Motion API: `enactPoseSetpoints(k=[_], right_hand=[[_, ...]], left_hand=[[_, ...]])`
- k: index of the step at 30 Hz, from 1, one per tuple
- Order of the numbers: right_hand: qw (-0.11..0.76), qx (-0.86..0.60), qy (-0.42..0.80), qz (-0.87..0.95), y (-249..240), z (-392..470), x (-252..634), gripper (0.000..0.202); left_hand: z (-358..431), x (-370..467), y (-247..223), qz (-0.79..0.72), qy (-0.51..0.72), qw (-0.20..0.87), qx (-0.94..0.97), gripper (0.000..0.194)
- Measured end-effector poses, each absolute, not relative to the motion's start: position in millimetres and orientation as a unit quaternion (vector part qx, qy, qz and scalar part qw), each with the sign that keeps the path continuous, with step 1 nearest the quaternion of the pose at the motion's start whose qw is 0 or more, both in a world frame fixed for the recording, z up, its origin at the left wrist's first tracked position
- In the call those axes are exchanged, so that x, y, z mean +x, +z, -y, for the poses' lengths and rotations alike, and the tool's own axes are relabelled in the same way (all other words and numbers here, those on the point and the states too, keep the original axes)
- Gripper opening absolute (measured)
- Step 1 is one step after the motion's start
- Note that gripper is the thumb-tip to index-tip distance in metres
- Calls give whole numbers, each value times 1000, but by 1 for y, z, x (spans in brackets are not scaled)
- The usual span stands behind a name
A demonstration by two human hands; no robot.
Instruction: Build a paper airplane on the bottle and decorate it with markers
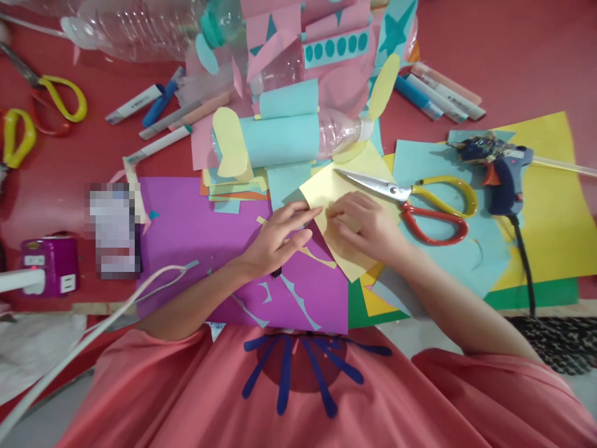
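Note:
A pale yellow sheet of paper (353, 264) lies aslant before me. My right hand (361, 224) rests on it with curled fingers, seeming to grip the paper; the fingertips are partly hidden. Beside its left edge is my left hand (284, 239), open, fingers stretched out and the index fingertip at the paper's edge. Scissors (405, 199) with one yellow and one red handle lie on the sheet's far right part, blades slightly apart. Just beyond stands a clear plastic bottle (340, 132) on its side, wrapped in light blue paper with yellow paper pieces attached.
A purple sheet (186, 218) with paper scraps lies at left, near a phone (114, 230) and a purple power adapter (49, 267). At right a blue glue gun (508, 180) rests on coloured sheets. Several markers (443, 93) and a pink paper-covered bottle model (275, 37) stand behind.

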State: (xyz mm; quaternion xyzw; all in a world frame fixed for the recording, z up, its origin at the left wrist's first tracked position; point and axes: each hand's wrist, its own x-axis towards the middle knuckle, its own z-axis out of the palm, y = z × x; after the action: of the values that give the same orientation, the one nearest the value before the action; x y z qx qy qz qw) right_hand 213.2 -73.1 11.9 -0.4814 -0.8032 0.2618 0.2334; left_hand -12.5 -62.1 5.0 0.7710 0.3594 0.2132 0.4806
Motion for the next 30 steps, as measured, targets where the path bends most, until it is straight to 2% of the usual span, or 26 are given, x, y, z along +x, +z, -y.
enactPoseSetpoints(k=[6,11,19,26,30], right_hand=[[311,-538,235,747,2,67,219,15],[304,-567,231,730,0,64,222,17],[294,-602,199,715,-5,55,237,31],[289,-577,221,731,-1,58,234,26],[326,-578,250,705,-2,57,236,24]], left_hand=[[56,-15,6,-373,252,533,716,50],[51,-20,8,-420,293,544,665,43],[39,-39,-3,-514,409,483,579,28],[39,-32,1,-514,371,465,619,20],[45,-28,0,-499,379,479,615,19]])
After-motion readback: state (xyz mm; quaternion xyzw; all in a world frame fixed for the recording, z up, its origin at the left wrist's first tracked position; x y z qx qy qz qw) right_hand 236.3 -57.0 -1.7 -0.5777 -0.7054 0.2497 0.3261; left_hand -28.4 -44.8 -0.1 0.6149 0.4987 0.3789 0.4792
